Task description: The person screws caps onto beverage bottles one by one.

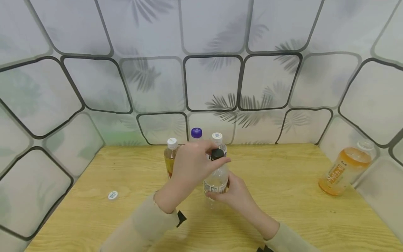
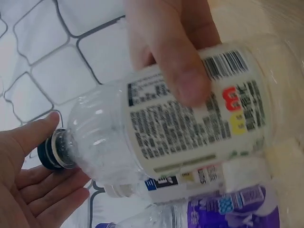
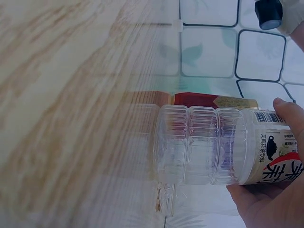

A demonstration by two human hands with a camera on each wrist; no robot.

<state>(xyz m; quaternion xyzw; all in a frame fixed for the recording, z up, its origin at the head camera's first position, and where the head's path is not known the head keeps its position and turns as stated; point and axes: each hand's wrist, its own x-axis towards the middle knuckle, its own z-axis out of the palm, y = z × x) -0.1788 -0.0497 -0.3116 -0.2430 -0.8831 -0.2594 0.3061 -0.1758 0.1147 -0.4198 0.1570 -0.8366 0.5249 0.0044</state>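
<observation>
A clear plastic bottle (image 1: pixel 219 175) with a pale label and a black cap (image 1: pixel 217 154) stands upright in front of me. My right hand (image 1: pixel 240 196) grips it round the label, its thumb (image 2: pixel 192 88) lying across the printed text in the left wrist view. From above, my left hand (image 1: pixel 192 161) holds the cap between thumb and fingers. In the left wrist view the cap (image 2: pixel 51 149) sits on the bottle's neck. The bottle's ridged lower part (image 3: pixel 202 145) looks clear in the right wrist view, its base close over the table.
Behind the hands stand a white-capped bottle of amber drink (image 1: pixel 170 161), a purple-capped bottle (image 1: pixel 196 133) and another white-capped bottle (image 1: pixel 217 137). A loose white cap (image 1: pixel 112 195) lies on the table's left. An orange drink bottle (image 1: pixel 341 173) is by the right wall.
</observation>
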